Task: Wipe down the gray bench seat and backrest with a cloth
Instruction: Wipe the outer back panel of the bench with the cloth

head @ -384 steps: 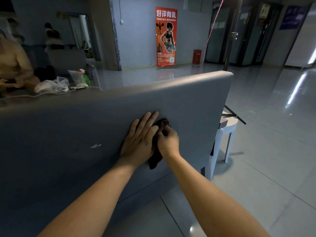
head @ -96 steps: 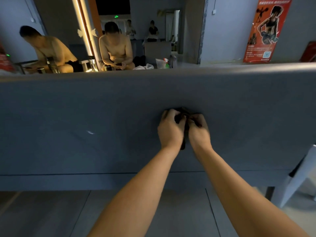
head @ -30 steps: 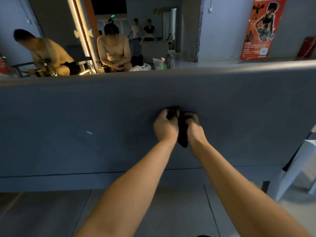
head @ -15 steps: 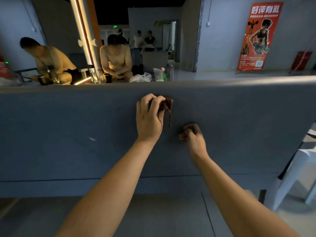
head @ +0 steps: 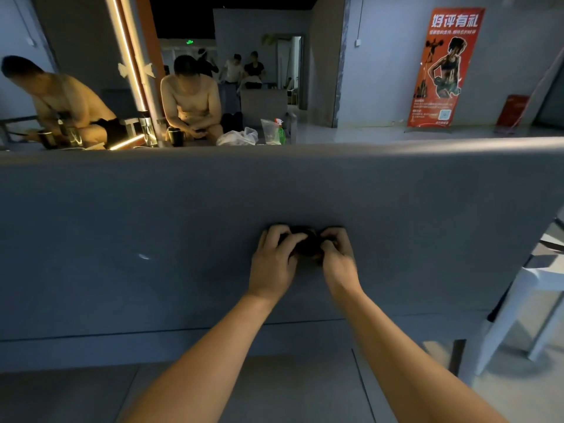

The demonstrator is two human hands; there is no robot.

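Cloth (head: 308,246): dark, bunched small against gray backrest (head: 183,215), mid-panel, right of centre. Left hand (head: 274,257) and right hand (head: 338,257) both curled round it (fingers gripping). Judged soft, light, limp; grip bunched middle, press flat.

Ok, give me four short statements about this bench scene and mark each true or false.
1. The left hand and right hand both grip the dark cloth. True.
2. The cloth lies on the floor. False: it is bunched against the gray backrest.
3. A green spray bottle stands beyond the backrest's top edge. True.
4. The red banner hangs on the left. False: the red banner stands at the far right.
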